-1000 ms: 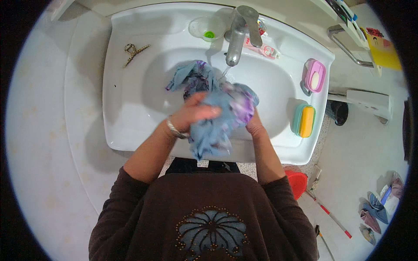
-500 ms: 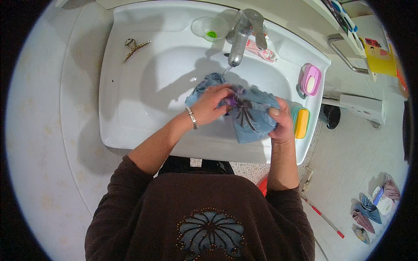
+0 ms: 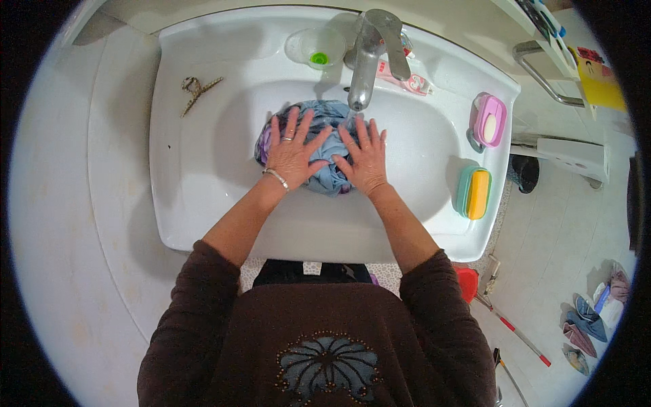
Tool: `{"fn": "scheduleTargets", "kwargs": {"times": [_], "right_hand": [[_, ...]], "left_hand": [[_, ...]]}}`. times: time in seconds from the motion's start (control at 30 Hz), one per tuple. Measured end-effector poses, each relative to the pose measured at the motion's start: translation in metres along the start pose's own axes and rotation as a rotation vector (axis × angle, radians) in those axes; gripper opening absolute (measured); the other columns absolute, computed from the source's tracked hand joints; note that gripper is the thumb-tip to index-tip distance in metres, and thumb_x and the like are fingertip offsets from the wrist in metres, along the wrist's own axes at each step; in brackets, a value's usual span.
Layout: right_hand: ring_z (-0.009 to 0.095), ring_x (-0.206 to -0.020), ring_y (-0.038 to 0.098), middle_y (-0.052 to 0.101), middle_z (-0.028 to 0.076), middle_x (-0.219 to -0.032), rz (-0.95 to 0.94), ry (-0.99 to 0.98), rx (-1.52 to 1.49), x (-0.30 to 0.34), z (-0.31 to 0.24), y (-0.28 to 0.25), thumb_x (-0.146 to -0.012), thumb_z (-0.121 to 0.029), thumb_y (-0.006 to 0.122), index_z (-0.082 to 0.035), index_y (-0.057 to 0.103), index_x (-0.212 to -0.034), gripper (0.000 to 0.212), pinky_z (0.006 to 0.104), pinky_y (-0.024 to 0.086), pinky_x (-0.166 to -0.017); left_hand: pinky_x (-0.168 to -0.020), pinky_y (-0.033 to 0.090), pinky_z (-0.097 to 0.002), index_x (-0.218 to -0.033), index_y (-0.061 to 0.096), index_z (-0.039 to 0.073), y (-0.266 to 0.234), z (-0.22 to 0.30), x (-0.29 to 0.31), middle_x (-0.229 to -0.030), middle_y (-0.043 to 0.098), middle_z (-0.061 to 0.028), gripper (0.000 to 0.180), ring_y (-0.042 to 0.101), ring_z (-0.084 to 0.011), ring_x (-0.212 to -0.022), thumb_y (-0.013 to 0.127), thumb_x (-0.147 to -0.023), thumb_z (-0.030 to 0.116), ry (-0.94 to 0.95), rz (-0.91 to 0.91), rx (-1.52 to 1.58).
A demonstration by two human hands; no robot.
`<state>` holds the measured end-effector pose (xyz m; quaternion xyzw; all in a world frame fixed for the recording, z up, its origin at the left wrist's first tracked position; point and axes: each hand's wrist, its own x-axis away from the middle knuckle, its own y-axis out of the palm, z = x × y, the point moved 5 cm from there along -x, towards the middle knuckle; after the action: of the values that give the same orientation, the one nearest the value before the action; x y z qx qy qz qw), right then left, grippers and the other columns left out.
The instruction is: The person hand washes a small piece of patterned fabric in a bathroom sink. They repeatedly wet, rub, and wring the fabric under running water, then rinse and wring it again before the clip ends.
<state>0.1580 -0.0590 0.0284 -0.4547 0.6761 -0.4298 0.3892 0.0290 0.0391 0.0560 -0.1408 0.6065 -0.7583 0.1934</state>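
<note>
A wet blue and purple cloth point(image 3: 325, 115) lies bunched in the bowl of a white washbasin point(image 3: 203, 169), right under the metal tap point(image 3: 366, 54). My left hand point(image 3: 291, 152) lies flat on the cloth's left side, fingers spread; it wears a ring and a bracelet. Beside it, my right hand point(image 3: 366, 159) presses flat on the cloth's right side, fingers spread too. Neither hand grips the cloth. Part of the cloth is hidden under both palms.
On the basin rim sit a hair claw point(image 3: 196, 89) at the left, a clear dish with a green piece point(image 3: 317, 51), a tube point(image 3: 407, 80) behind the tap, a pink soap box point(image 3: 489, 121) and a green-and-yellow soap box point(image 3: 475, 193). Shoes point(image 3: 586, 319) lie on the floor right.
The cloth was held up and wrung between both hands; now it lies down in the bowl under the tap, and both hands have opened flat on top of it.
</note>
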Motion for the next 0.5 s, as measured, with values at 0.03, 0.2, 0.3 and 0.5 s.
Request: {"fn": "scheduleTargets", "kwargs": {"times": [0.03,0.2,0.3,0.5], "right_hand": [[0.042,-0.132,0.025,0.028,0.014,-0.145,-0.003,-0.035,-0.019,-0.001,-0.001,0.01,-0.079,-0.045,0.061,-0.022,0.046,-0.132,0.06,0.0573,0.017,-0.108],[0.04,-0.13,0.029,0.041,0.016,-0.132,-0.154,-0.038,-0.017,-0.002,0.02,0.036,-0.079,-0.044,0.06,-0.015,0.055,-0.122,0.053,0.0557,0.016,-0.109],[0.04,-0.125,0.035,0.049,0.021,-0.118,-0.217,-0.073,0.006,-0.005,0.036,0.037,-0.077,-0.043,0.062,-0.009,0.061,-0.111,0.048,0.0527,0.016,-0.11],[0.041,-0.122,0.037,0.054,0.019,-0.111,-0.398,-0.097,-0.015,-0.014,0.054,0.05,-0.071,-0.043,0.067,-0.004,0.063,-0.098,0.047,0.0559,0.016,-0.109]], "left_hand": [[-0.106,0.011,-0.063,-0.139,0.037,0.025,0.016,-0.002,-0.004,-0.147,0.024,-0.0144,0.075,0.02,-0.0352,-0.136,0.066,-0.074,0.047,0.025,-0.061,0.007],[-0.105,0.015,-0.0603,-0.135,0.042,0.018,0.065,-0.002,-0.014,-0.136,0.04,-0.0149,0.068,0.035,-0.0319,-0.128,0.056,-0.079,0.054,0.042,-0.254,0.033],[-0.101,0.024,-0.0545,-0.129,0.048,0.011,0.084,0.006,-0.022,-0.112,0.059,-0.0147,0.067,0.053,-0.0289,-0.11,0.047,-0.082,0.059,-0.019,-0.458,0.094],[-0.099,0.026,-0.0495,-0.123,0.053,0.012,0.099,0.009,-0.028,-0.115,0.057,-0.0157,0.062,0.051,-0.0296,-0.112,0.041,-0.085,0.059,0.068,-0.115,0.113]]}}
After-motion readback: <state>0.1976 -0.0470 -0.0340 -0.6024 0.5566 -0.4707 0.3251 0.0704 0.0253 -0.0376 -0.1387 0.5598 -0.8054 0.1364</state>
